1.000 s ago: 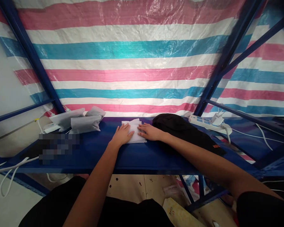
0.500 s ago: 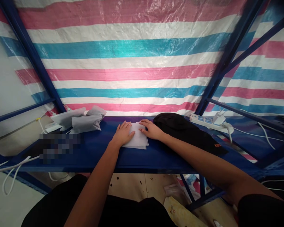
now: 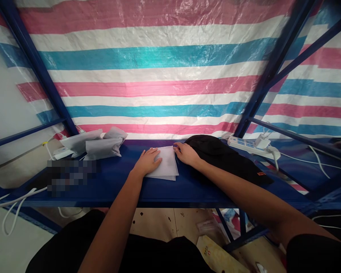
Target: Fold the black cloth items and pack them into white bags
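Observation:
A small stack of whitish, frosted sheets, perhaps flat plastic bags (image 3: 168, 163), lies on the blue shelf (image 3: 113, 189) in front of me. Their lower edges are slightly offset from each other. My left hand (image 3: 147, 162) rests flat on the left side of the stack, fingers stretched out and thumb toward the middle. At the upper right corner of the stack is my right hand (image 3: 186, 153), its fingers a little bent and apart, with fingertips at or just beside the edge. Whether they touch the corner I cannot tell.
Puffy frosted bags (image 3: 104, 148) lie at the left. Black cloth (image 3: 224, 159) with a small orange mark is just right of my right hand. Behind it sits a white power strip (image 3: 244, 144) with plugs and cables. Blue posts and a striped sheet (image 3: 147, 89) enclose the back.
My right hand has moved slightly right, off the top of the stack to its right edge. My left hand stays in place on the stack.

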A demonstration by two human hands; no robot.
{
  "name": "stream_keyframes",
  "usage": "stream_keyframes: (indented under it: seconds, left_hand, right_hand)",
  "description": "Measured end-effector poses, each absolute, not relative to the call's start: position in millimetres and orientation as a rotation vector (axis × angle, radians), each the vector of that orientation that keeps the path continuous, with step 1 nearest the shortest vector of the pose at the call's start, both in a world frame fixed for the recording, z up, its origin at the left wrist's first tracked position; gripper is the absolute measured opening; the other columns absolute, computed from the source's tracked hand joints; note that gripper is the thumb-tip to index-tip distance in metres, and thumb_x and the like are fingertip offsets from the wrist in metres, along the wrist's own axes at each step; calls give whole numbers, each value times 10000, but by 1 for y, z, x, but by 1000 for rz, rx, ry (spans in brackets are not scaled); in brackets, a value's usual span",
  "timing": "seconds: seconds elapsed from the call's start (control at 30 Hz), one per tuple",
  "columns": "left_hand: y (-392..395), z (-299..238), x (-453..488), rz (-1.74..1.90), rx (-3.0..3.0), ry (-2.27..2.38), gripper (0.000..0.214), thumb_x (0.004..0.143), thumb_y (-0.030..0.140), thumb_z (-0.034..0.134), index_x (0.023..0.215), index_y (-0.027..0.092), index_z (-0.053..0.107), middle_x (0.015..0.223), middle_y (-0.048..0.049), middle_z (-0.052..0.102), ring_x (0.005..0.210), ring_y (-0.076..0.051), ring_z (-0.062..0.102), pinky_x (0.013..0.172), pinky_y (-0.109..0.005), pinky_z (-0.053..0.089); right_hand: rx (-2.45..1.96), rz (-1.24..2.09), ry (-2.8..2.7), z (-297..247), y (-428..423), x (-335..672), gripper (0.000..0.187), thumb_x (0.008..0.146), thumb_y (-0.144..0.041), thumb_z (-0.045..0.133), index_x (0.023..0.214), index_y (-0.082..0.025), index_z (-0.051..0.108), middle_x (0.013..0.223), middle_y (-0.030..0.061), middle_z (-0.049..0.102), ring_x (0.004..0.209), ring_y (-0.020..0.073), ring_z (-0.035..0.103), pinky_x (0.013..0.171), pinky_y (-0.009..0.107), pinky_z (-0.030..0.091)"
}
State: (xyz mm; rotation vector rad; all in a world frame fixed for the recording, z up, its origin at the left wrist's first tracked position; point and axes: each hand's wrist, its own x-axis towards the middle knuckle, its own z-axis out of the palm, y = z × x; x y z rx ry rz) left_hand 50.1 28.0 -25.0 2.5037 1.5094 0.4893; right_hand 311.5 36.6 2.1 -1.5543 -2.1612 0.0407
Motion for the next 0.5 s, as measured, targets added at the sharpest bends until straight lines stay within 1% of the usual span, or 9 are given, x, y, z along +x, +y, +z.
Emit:
stream_keyframes:
  seconds: [0.13,0.2,0.27,0.37,0.5]
  left_hand:
    - [29,-26,49,513,2490,1517,612,1092,539,423,1624,258,540,1778,-88,415,1683,-303,308,1373,-582,173]
    - [29,-26,49,519,2486,1515,607,1089,532,430,1616,256,550,1774,-91,422,1684,-304,306,1373,-580,176]
    - [28,-25,48,527,2485,1499,600,1084,516,444,1612,254,557,1769,-92,432,1678,-302,321,1373,-591,172]
    - [26,-22,47,528,2487,1449,591,1068,474,472,1607,252,569,1755,-93,453,1652,-291,379,1377,-599,159]
    - [24,-18,44,549,2520,1360,582,1039,406,498,1581,227,616,1725,-91,498,1625,-268,429,1384,-489,225]
  right_hand:
    - [-1616,-1,-2127,8,29,310,399,1138,-376,482,1411,-186,703,1211,159,828,1125,339,783,919,364,579]
    - [-1625,21,-2135,9,28,310,399,1144,-373,464,1407,-200,709,1210,145,834,1084,331,801,910,365,588]
    - [-1587,70,-2162,10,28,310,401,1144,-336,455,1430,-198,699,1263,134,826,1107,318,806,951,364,590]
    - [-1520,109,-2208,7,30,311,420,1142,-300,449,1474,-171,672,1343,141,800,1191,313,790,1026,370,579]
    - [-1493,125,-2233,3,32,312,434,1137,-309,479,1511,-169,649,1341,141,802,1220,315,784,1063,382,575]
